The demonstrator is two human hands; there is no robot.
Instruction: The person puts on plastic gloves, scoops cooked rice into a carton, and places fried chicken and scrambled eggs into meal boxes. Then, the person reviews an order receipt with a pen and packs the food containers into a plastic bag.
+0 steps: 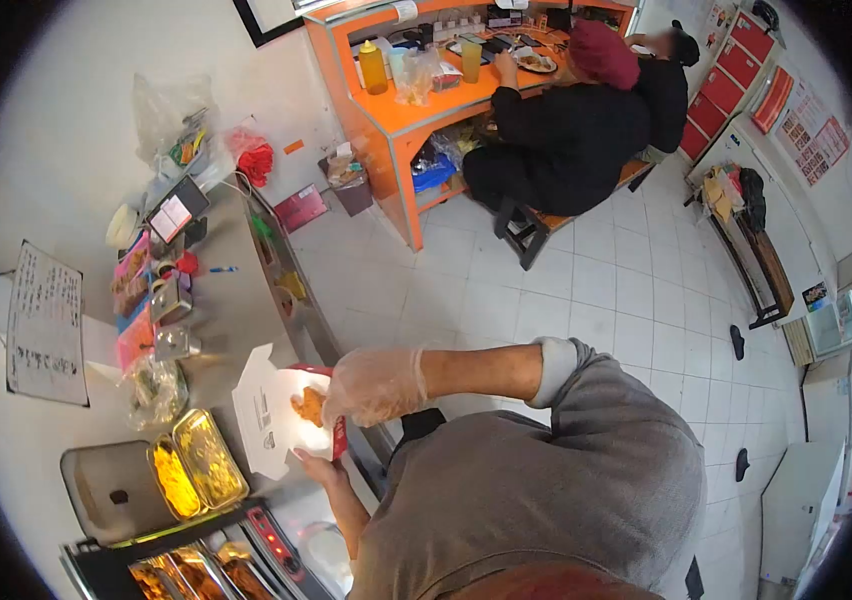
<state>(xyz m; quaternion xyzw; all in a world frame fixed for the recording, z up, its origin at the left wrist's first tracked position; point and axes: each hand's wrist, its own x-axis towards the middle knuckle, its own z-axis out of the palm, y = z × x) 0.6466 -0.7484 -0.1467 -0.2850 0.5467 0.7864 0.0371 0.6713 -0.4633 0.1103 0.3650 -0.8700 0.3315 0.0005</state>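
Observation:
My left hand (320,468), bare, grips the lower edge of an opened white and red cardboard food box (264,415), thumb on its inner side. The box is held over the edge of the steel counter, its flaps spread. My right hand (374,388) wears a clear plastic glove and reaches into the box from the other side. Its fingers are closed at a golden-brown piece of fried chicken (308,406), which lies against the white inside of the box. The fingertips are partly hidden by the glove and the chicken.
Near the box stand metal trays (210,462) with yellow food and a heated case (276,540) holding fried pieces. Farther along the steel counter (231,300) are metal containers, bags and a tablet (178,210). Two people sit on a bench at an orange desk (386,112).

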